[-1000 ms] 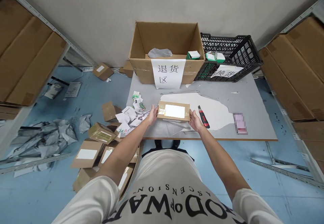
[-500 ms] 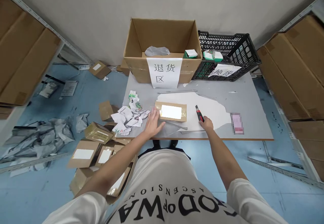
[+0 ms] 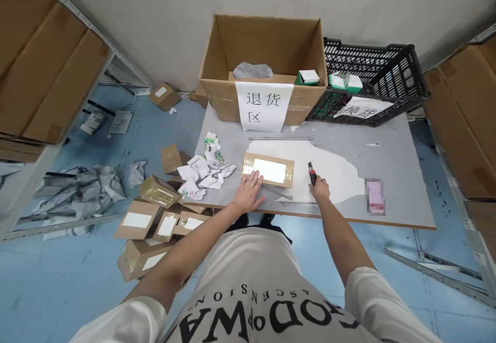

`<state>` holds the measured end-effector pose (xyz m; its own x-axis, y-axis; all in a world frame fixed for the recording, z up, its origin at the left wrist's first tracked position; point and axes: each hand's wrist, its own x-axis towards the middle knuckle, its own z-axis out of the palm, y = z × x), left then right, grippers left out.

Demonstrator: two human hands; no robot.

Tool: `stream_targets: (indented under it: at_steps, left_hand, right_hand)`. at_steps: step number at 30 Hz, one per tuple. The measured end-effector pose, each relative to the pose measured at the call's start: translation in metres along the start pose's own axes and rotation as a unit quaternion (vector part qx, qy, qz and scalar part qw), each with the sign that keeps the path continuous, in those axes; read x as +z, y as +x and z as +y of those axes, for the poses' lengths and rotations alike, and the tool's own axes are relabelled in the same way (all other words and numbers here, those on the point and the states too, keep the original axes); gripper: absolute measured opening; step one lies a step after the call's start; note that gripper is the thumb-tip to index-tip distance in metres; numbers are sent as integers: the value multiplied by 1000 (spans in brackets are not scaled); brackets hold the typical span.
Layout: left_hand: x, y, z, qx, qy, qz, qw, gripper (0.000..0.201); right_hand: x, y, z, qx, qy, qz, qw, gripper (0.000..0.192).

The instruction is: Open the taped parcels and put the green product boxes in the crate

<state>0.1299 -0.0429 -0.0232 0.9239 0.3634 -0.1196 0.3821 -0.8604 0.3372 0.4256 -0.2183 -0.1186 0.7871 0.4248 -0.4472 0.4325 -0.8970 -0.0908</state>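
A small taped cardboard box (image 3: pixel 287 170) with a blank white label lies on the table, partly over a white sheet (image 3: pixel 333 167). My left hand (image 3: pixel 248 192) rests at its near left edge, fingers stretched out and touching it. Off to the right, my right hand (image 3: pixel 320 188) is closed around a red and black utility knife (image 3: pixel 312 174), which points away from me. Whether its blade is out is too small to tell. Crumpled white packets (image 3: pixel 199 167) with coloured prints lie left of the box.
At the table's back stand a large open carton (image 3: pixel 220 97) with a paper sign and a black plastic crate (image 3: pixel 416 82). A blurred pink item (image 3: pixel 374 197) lies to the right. Several taped boxes (image 3: pixel 137 219) are piled on the floor at left, near grey plastic bags (image 3: pixel 96 188).
My left hand has shifted from the box's left end to its near edge. My right hand still holds the utility knife. The view has tilted a little.
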Motion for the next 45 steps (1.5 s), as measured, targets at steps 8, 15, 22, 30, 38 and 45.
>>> stream_targets:
  at_steps: [8, 15, 22, 30, 38, 45]
  left_hand:
    - [-1, -1, -1, 6, 1, 4, 1000, 79]
    - [2, -1, -2, 2, 6, 12, 1000, 81]
    - [3, -3, -7, 20, 9, 28, 999, 74]
    - [14, -19, -32, -65, -118, 130, 982, 80]
    - [30, -12, -60, -150, -466, 116, 864, 84]
    - [3, 6, -55, -154, -556, 139, 805, 77]
  right_hand:
    - [-3, -2, -1, -19, -8, -10, 1000, 44]
    - [-9, -7, 12, -44, -3, -2, 999, 50]
    - [2, -19, 17, -22, -18, -2, 1000, 49]
    - [-1, -33, 2, -43, 59, 58, 996, 64]
    - [-11, -75, -53, -307, 276, -92, 906, 70]
    - [-41, -73, -75, -287, 389, -24, 875, 51]
